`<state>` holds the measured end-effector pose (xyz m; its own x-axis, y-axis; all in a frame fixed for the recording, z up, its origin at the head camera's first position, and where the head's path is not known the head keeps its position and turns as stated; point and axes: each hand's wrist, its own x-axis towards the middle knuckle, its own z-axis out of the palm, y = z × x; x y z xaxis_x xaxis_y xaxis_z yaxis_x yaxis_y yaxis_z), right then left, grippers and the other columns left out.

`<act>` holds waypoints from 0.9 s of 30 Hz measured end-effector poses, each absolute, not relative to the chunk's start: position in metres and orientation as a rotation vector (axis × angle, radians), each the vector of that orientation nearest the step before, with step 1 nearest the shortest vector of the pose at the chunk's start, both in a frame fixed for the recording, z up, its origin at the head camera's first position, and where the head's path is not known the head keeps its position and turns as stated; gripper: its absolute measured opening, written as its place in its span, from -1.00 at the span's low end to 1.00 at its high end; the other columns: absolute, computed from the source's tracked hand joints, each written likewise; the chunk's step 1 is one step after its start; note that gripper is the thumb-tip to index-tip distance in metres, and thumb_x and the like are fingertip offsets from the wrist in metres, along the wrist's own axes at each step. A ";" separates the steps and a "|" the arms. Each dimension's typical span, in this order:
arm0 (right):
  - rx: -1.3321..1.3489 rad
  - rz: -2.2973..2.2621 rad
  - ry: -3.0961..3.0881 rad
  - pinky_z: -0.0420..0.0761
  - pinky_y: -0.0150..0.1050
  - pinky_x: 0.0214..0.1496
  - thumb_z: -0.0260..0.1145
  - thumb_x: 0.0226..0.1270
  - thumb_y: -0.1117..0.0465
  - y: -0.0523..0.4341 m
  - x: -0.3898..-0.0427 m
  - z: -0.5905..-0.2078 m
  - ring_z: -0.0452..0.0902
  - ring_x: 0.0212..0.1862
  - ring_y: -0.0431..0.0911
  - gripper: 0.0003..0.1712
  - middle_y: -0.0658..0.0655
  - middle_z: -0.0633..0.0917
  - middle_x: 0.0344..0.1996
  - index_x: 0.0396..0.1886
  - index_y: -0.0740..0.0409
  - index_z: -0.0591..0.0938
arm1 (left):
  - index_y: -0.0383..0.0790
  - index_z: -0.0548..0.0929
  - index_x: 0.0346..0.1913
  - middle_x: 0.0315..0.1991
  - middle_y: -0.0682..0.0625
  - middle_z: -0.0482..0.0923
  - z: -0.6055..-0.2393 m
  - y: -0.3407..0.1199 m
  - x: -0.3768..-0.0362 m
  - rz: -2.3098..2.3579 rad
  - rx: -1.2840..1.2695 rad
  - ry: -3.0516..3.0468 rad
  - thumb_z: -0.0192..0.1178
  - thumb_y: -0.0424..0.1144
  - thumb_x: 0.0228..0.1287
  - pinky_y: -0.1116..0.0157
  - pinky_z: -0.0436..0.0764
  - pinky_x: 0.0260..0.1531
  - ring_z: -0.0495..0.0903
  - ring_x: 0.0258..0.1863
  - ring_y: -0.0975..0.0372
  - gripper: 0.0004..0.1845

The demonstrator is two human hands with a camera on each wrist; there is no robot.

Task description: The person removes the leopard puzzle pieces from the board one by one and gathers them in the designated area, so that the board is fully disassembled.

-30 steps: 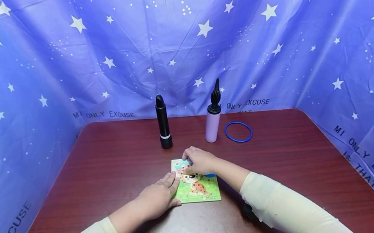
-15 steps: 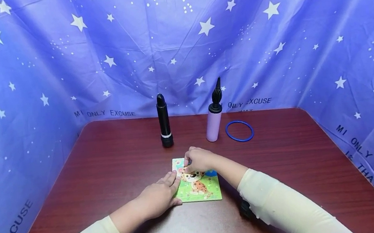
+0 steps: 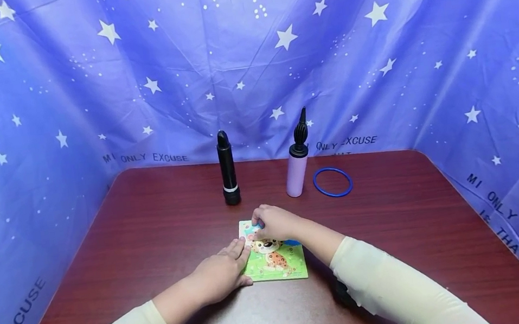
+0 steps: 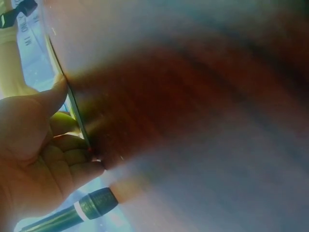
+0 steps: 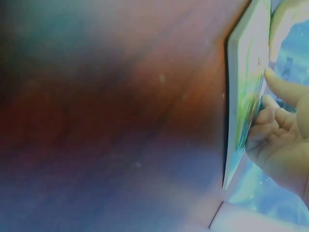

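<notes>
Head view: left hand lies flat, fingers straight, steadying the puzzle board on the table; right hand pinches a blue piece at the board's far corner.

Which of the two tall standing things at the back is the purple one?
The purple pump with the black pointed top, standing right beside the blue ring. The other upright thing, the torch to its left, is black all over with a thin silver band.

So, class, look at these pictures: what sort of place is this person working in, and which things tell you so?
Probably a small staged tabletop booth, not a lived-in room. A blue star-printed cloth curtains three sides of a dark red wooden table, and unrelated items stand in a row: a black torch, a purple pump, a blue ring.
</notes>
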<state>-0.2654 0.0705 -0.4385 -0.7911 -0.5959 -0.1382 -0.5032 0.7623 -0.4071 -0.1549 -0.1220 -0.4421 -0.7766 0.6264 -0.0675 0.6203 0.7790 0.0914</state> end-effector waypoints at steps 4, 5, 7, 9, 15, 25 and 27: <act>-0.813 -0.544 2.645 0.50 -0.25 -0.08 0.48 0.18 0.01 0.070 -0.272 -0.438 0.46 -0.22 -0.16 -0.65 0.00 0.55 -0.29 -0.17 0.07 0.59 | -0.43 0.36 0.39 0.42 -0.36 0.24 -0.442 -0.121 -0.154 0.115 1.011 2.864 0.16 0.13 0.34 0.03 0.39 0.34 0.30 0.41 -0.10 -0.22; -0.805 -0.541 2.635 0.49 -0.25 -0.09 0.48 0.18 0.01 0.070 -0.273 -0.437 0.45 -0.23 -0.15 -0.65 0.00 0.54 -0.30 -0.18 0.07 0.58 | -0.42 0.35 0.39 0.42 -0.36 0.24 -0.442 -0.121 -0.154 0.114 1.008 2.864 0.15 0.13 0.34 0.03 0.39 0.34 0.30 0.41 -0.10 -0.22; -0.801 -0.533 2.618 0.48 -0.24 -0.09 0.48 0.18 0.00 0.070 -0.275 -0.436 0.45 -0.23 -0.15 -0.64 0.01 0.54 -0.30 -0.17 0.07 0.58 | -0.42 0.35 0.39 0.43 -0.36 0.24 -0.441 -0.121 -0.154 0.109 1.001 2.867 0.15 0.13 0.34 0.03 0.39 0.34 0.30 0.41 -0.10 -0.22; -0.800 -0.525 2.607 0.48 -0.22 -0.08 0.47 0.19 -0.01 0.069 -0.276 -0.435 0.45 -0.23 -0.14 -0.64 0.02 0.53 -0.31 -0.17 0.07 0.58 | -0.42 0.34 0.40 0.43 -0.35 0.24 -0.442 -0.121 -0.155 0.109 0.993 2.867 0.15 0.13 0.34 0.03 0.38 0.35 0.30 0.41 -0.10 -0.21; -0.799 -0.478 2.608 0.48 -0.23 -0.05 0.46 0.20 -0.04 0.067 -0.278 -0.435 0.45 -0.21 -0.14 -0.62 0.00 0.52 -0.29 -0.16 0.06 0.56 | -0.41 0.32 0.41 0.44 -0.35 0.22 -0.441 -0.121 -0.155 0.102 0.977 2.861 0.14 0.14 0.34 0.02 0.36 0.36 0.27 0.42 -0.10 -0.20; -0.808 -0.526 2.606 0.48 -0.20 0.01 0.48 0.17 0.01 0.069 -0.277 -0.436 0.44 -0.15 -0.12 -0.61 0.02 0.52 -0.22 -0.14 0.07 0.53 | -0.37 0.33 0.42 0.46 -0.33 0.19 -0.445 -0.122 -0.155 0.115 0.945 2.855 0.14 0.16 0.33 0.03 0.34 0.37 0.25 0.44 -0.09 -0.20; -0.811 -0.554 2.603 0.49 -0.19 0.05 0.48 0.17 0.02 0.070 -0.276 -0.436 0.44 -0.12 -0.12 -0.60 0.03 0.52 -0.19 -0.13 0.08 0.53 | -0.37 0.34 0.41 0.46 -0.33 0.19 -0.446 -0.122 -0.155 0.119 0.937 2.857 0.14 0.16 0.33 0.03 0.34 0.37 0.25 0.44 -0.09 -0.20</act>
